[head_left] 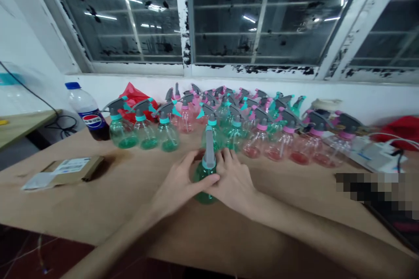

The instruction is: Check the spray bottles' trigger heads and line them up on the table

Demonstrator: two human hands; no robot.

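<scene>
A green spray bottle (205, 197) with a grey trigger head and a teal collar stands upright on the table in front of me. My left hand (183, 178) wraps its left side, the thumb lying across the front. From the right, my right hand (234, 178) curls around the same bottle, its fingers partly hidden behind it. Just beyond are more spray bottles in a crowd: green ones such as the left-hand bottle (122, 133) and pink ones such as the right-hand bottle (278, 144).
A cola bottle (88, 111) with a blue cap stands at the back left, near a red plastic bag (132, 91). A brown packet (70, 168) lies on the left of the table (131, 196). White power strips with cables (369, 150) and a dark, partly pixelated object (393, 213) are at right.
</scene>
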